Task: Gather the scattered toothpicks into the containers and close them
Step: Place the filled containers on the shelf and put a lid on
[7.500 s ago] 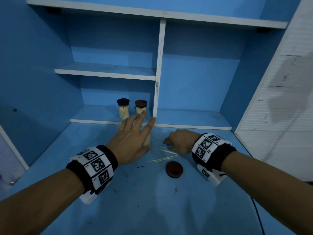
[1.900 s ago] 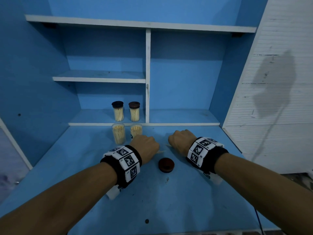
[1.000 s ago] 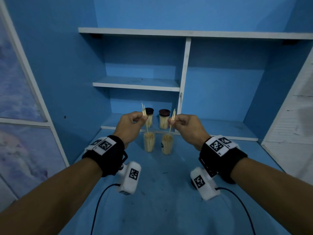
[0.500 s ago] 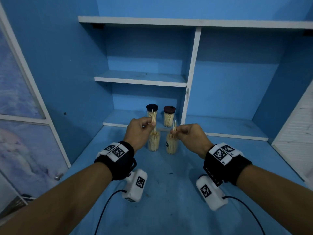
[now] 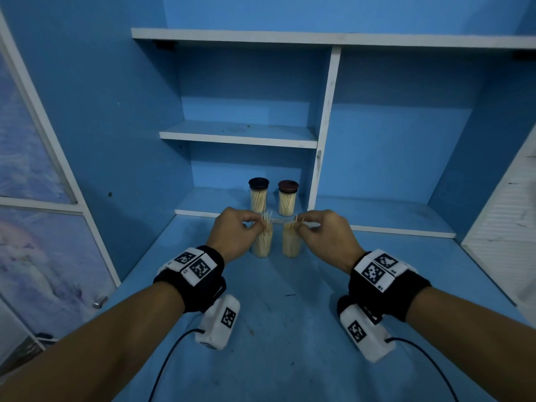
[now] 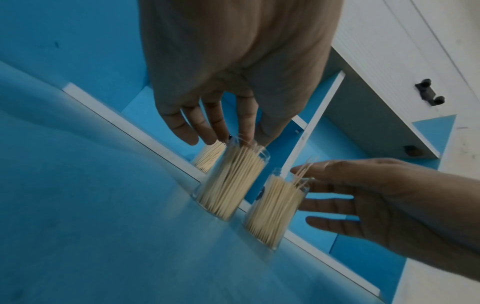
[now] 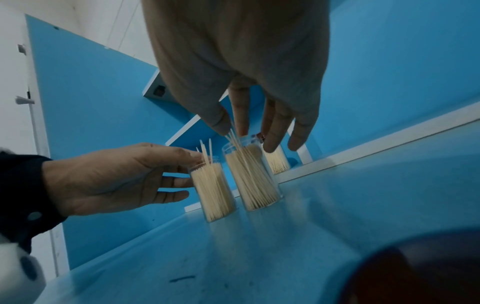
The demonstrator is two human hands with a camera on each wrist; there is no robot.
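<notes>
Hands: left hand (image 5: 232,232) pinches a few toothpicks (image 5: 266,220) at the mouth of the left open container (image 5: 262,242); right hand (image 5: 327,233) pinches a few at the right open container (image 5: 291,240).
Grip position: each grip sits directly above its container's rim, on the bench (image 5: 290,329).
Risk, spill: sticks released aslant likely catch on packed ones and fall beside the grip.
Risk, tipping: a knuckle nudging the rim may topple a container.
Lids: one lid (image 7: 415,273) lies behind the right grip; neither container is closed.

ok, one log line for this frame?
left hand: pinching toothpicks into left open jar | right hand: same, right open jar | lids: off
</notes>
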